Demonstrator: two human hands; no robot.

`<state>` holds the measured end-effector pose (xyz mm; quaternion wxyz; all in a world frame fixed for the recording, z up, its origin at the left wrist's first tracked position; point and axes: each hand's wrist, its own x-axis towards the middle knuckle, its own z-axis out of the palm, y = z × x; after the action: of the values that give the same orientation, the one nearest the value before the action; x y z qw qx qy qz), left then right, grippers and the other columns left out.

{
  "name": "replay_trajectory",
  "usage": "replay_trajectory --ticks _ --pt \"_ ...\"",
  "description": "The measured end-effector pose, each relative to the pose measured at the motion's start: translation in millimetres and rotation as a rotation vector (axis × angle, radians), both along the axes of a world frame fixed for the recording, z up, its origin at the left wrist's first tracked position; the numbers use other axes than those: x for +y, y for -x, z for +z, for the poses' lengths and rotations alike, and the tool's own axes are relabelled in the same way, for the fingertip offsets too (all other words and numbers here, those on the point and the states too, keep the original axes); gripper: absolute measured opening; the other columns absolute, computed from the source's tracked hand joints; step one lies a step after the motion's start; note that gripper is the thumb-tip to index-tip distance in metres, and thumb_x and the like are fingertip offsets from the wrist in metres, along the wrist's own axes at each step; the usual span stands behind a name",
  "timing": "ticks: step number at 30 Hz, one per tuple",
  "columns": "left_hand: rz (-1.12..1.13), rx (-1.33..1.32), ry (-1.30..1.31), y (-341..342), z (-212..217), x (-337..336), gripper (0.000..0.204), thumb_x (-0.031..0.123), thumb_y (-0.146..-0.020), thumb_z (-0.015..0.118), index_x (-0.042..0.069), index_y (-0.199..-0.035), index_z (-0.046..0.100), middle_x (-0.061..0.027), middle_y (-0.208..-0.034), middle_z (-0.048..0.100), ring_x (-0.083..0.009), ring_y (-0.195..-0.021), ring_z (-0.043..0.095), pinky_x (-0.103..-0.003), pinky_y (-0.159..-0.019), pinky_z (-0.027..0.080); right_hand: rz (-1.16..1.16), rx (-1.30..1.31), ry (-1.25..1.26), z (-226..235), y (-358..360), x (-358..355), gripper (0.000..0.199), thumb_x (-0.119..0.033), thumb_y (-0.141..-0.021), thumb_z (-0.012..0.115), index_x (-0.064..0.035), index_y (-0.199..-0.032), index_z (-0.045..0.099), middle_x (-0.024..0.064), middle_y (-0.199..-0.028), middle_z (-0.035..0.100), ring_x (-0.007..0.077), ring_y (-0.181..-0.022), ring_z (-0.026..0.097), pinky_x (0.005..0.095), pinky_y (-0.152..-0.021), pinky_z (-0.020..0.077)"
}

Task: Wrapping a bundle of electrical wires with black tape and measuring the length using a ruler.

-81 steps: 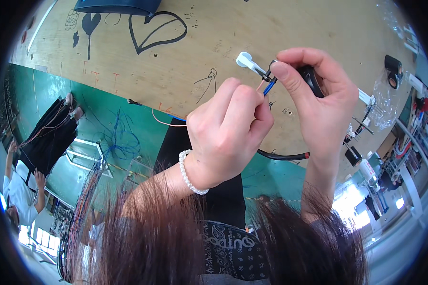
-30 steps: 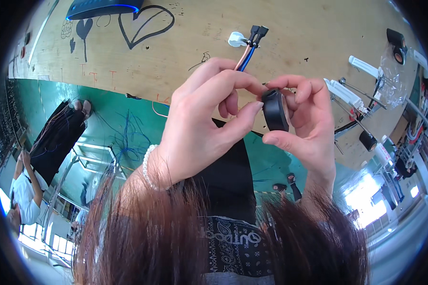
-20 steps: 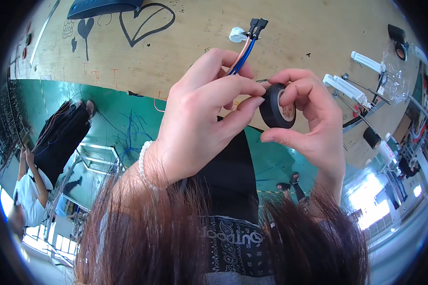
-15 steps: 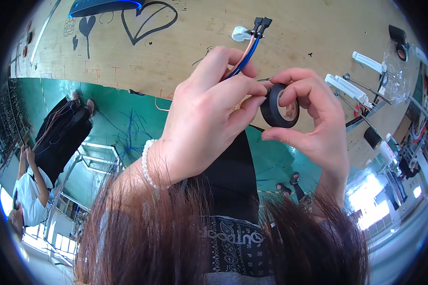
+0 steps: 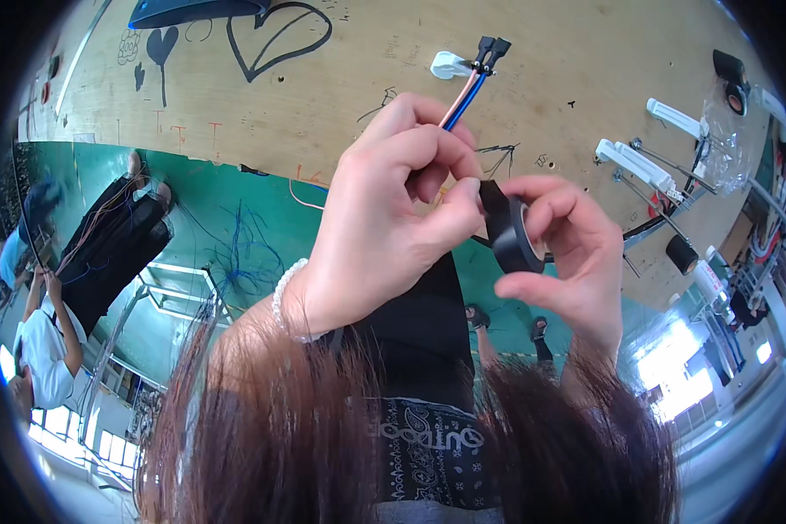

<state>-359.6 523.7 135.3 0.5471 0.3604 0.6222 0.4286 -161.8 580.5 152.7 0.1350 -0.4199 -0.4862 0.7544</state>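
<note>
- Two hands work together above the wooden tabletop (image 5: 585,79), which is marked with drawn hearts
- My left hand (image 5: 393,218) pinches a small bundle of wires (image 5: 459,100), pink and blue, between thumb and fingers; the grip is closed tight on the bundle, just below its black terminals (image 5: 489,48)
- My right hand (image 5: 559,253) holds a roll of black tape (image 5: 511,231) between thumb and fingertips, the grip narrow across the roll, which touches my left thumb
- A white connector (image 5: 450,64) lies on the tabletop just beside the terminals; I cannot tell whether it belongs to the bundle
- White fittings with cables (image 5: 637,166) and a second black roll (image 5: 681,253) lie well apart to the right
- Risk, as I judge it: the free tape end, hidden behind my left thumb, could stick to my skin or fold onto itself if the roll tilts
- Risk: a loose pinch would let the wires twist apart, leaving the wrap uneven
</note>
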Motion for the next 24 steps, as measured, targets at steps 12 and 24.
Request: replay_trajectory --ticks 12,24 --pt "0.159 -0.250 0.034 6 7 6 0.020 -0.001 -0.090 0.057 -0.003 -0.110 0.051 -0.0066 -0.102 0.054 -0.0075 -0.082 0.049 -0.018 -0.070 0.042 -0.048 -0.055 0.227 -7 3 1 0.076 -0.017 -0.067 0.085 0.0060 -0.129 0.048 0.0144 -0.109 0.063 0.0205 -0.106 0.061 0.0328 -0.096 0.0466" --pt "0.331 -0.075 0.072 -18 -4 -1 0.010 0.011 -0.099 0.053 0.001 -0.099 0.050 0.0030 -0.069 0.049 -0.0023 -0.060 0.043 -0.018 -0.052 0.033 0.004 0.051 0.086 -28 37 41 0.055 -0.009 -0.075 0.081 0.0025 -0.123 0.056 0.0022 -0.101 0.059 0.0090 -0.094 0.056 0.0237 -0.086 0.0451"
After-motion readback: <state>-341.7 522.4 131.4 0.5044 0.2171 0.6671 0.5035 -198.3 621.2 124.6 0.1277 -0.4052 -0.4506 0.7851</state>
